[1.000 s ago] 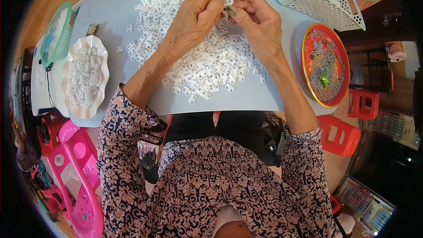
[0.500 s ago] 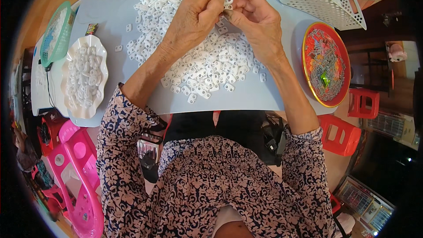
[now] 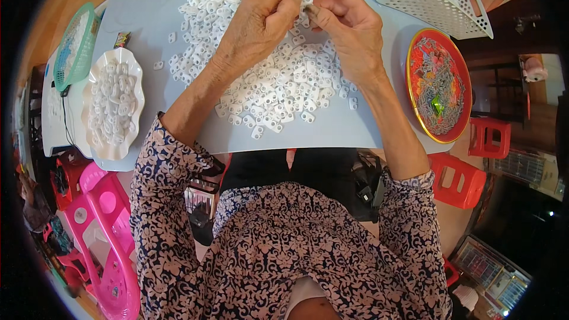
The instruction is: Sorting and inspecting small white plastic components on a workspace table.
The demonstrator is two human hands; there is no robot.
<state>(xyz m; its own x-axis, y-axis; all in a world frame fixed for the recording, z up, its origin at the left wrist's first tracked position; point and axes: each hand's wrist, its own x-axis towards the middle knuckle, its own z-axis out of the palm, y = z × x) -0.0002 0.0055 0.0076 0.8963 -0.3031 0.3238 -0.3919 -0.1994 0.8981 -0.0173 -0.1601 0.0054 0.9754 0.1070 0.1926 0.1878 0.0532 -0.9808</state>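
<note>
1. Two hands nearly meet over a pale blue table (image 3: 160, 32), a small white piece (image 3: 306, 0) up off the surface between them.
2. The left hand (image 3: 264, 21) curls into a loose fist beside the piece (its fingertips are hidden, so its grip cannot be told).
3. The right hand (image 3: 349, 26) brings its thumb tip to the piece, forefinger reaching out beyond; whether it clamps the piece cannot be told.
4. Beneath and around the hands spreads a pile (image 3: 278, 86) of similar white pieces, each with two holes, a few lying loose at the edges.
5. At left, a scalloped white dish (image 3: 109, 153) holds more of them, near a green basket (image 3: 89, 65).
6. At right, a red tray (image 3: 409, 86) with a gold rim carries small grey parts (image 3: 446, 121), below a pale perforated bin (image 3: 409, 0).
</note>
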